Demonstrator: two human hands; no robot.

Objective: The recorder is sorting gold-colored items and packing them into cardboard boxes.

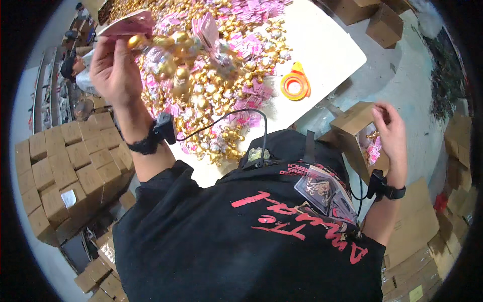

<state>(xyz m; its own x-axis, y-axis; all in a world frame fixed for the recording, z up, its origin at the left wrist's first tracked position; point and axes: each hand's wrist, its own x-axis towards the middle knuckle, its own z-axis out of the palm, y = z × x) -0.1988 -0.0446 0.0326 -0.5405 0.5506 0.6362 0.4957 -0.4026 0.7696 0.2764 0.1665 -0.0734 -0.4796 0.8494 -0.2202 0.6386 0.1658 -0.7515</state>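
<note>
Raised over the far left of the table, my left hand [116,68] pinches a pink card [132,25] between thumb and fingers. Gold balls in clear wrap [171,55] are just right of it, blurred, and seem to hang from the card. A further bunch of pink cards [206,31] stands up to their right. At my right side, the curled fingers of my right hand [391,128] grip the edge of an open cardboard box [350,126]. Pink and gold pieces [373,148] show inside that box.
A heap of gold balls and pink cards [211,95] covers much of the white table [327,45]. An orange and yellow tape roll [295,86] lies near its right part. Stacked cartons [70,156] stand left, with a person [78,68] beyond. More boxes [385,25] sit far right.
</note>
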